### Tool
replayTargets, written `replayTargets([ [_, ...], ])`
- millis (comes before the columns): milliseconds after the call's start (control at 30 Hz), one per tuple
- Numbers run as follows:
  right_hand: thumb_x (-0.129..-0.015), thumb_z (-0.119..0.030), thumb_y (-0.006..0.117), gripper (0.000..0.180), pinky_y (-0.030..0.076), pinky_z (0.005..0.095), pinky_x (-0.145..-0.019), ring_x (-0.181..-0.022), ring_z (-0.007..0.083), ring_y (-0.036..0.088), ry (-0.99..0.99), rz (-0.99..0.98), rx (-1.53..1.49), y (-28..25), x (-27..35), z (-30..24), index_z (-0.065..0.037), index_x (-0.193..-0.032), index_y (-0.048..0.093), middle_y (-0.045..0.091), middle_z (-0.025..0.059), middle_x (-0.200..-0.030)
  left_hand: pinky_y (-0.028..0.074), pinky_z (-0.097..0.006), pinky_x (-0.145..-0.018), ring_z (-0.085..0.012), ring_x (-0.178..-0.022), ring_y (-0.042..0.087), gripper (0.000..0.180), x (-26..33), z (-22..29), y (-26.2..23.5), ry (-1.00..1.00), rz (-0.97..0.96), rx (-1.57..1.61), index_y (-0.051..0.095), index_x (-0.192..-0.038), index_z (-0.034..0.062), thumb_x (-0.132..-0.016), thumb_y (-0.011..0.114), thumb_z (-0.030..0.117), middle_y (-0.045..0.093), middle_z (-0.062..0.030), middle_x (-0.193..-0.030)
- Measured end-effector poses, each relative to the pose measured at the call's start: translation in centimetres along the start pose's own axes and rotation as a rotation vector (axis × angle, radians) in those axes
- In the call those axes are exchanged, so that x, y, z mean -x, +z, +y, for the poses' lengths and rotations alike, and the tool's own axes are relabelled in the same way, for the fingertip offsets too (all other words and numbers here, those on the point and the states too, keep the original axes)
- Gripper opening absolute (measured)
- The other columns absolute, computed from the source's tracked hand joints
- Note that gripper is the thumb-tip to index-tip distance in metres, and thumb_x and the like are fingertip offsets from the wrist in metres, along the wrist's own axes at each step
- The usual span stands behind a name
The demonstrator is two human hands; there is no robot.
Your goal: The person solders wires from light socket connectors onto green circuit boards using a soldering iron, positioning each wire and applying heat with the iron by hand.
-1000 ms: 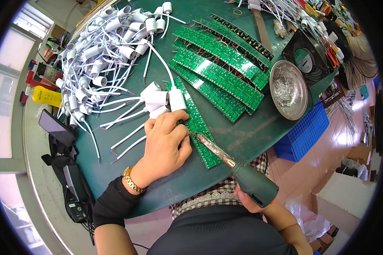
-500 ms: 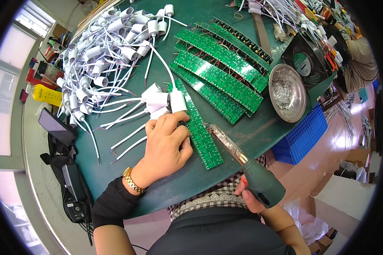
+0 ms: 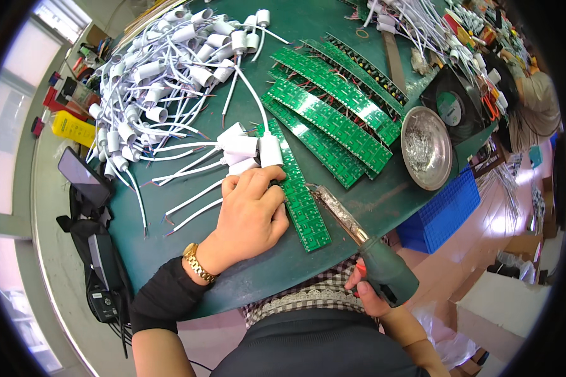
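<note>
My left hand (image 3: 253, 210) is closed, its curled fingertips at the left edge of a green circuit board strip (image 3: 308, 220). Something small and dark shows between the fingers, but I cannot make out what it is. Several white cylindrical lamp holders (image 3: 239, 146) with white cables lie just beyond these fingers. Another white holder (image 3: 270, 151) rests over the strip's far part, its cable running away from me. In my right hand (image 3: 372, 298) is a dark green soldering gun (image 3: 388, 273) with a red trigger. Its tip points at the strip's right edge; contact is unclear.
A pile of white lamp holders (image 3: 146, 70) covers the far left. Several circuit board panels (image 3: 333, 119) lie stacked right of centre. Beside them are a metal dish (image 3: 426, 177) with silvery scraps and a black fan (image 3: 453, 103). A blue crate (image 3: 443, 213) stands below the table edge.
The whole view has shifted slightly. Both hands, the strip and the soldering gun keep nearly the same places relative to one another.
</note>
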State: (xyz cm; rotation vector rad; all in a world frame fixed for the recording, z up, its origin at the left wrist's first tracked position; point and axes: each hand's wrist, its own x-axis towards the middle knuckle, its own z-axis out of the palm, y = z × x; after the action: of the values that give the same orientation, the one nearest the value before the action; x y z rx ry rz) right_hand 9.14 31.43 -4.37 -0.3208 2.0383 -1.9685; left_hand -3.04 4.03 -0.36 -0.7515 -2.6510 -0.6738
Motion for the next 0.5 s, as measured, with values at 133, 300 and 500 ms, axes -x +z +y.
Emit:
replayTargets([
  [133,-0.092,-0.023,0.062,0.044,0.054,0.0366,-0.075,-0.079,0.0189,0.059,0.016,0.040,-0.126,0.3,0.1,0.1,-0.003,-0.127,0.045,0.056,0.0085,-0.091,0.035,-0.039,-0.082,-0.0264,-0.097,0.056,0.015,-0.2,0.1,0.1,0.039,-0.002,-0.014,0.057,-0.082,0.0056,-0.069,0.065,0.004,0.058,-0.0092,-0.114],
  [300,-0.092,-0.023,0.062,0.044,0.054,0.0365,-0.073,-0.078,0.0189,0.057,-0.001,0.131,-0.241,0.6,-0.2,-0.4,-0.002,-0.127,0.045,0.055,0.0085,-0.091,0.038,-0.041,-0.087,-0.0303,-0.102,0.057,0.019,0.1,0.0,0.0,0.071,0.018,0.002,0.056,-0.085,0.0048,-0.069,0.067,0.003,0.058,-0.0116,-0.115],
  [500,-0.092,-0.022,0.063,0.044,0.053,0.0357,-0.072,-0.079,0.0192,0.057,-0.012,0.138,-0.263,0.6,-0.1,0.1,-0.002,-0.128,0.045,0.055,0.0083,-0.091,0.039,-0.042,-0.091,-0.0310,-0.109,0.055,0.023,0.8,-0.5,0.1,0.064,0.061,0.144,0.058,-0.089,0.0048,-0.069,0.070,0.002,0.059,-0.0105,-0.116],
])
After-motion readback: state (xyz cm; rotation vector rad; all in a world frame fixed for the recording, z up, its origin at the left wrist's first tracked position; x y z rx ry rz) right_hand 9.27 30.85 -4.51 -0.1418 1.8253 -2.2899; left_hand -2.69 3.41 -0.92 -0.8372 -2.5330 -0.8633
